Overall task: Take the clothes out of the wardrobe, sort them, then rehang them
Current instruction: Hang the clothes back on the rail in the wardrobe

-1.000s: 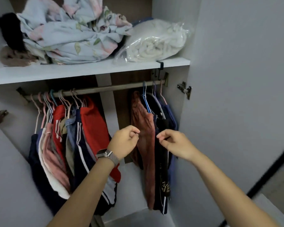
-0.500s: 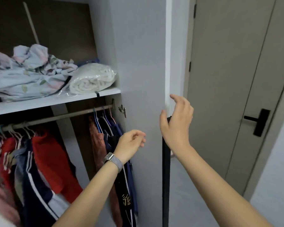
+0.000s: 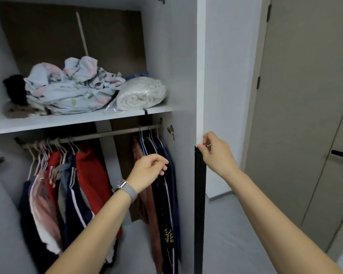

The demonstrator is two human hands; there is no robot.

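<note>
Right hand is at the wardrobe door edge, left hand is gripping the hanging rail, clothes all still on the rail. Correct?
Not quite. The head view shows the left hand below the hanging rail, loosely curled in front of the dark garments, holding nothing. The rest stands: the right hand is at the wardrobe door edge, and the clothes hang on the rail.

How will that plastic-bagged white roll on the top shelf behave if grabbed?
The bagged white roll looks soft and bulky, so probably light and squashy. Its glossy, loose plastic likely slides under fingers. Being rolled and near the shelf front edge, it might roll forward if nudged.
</note>
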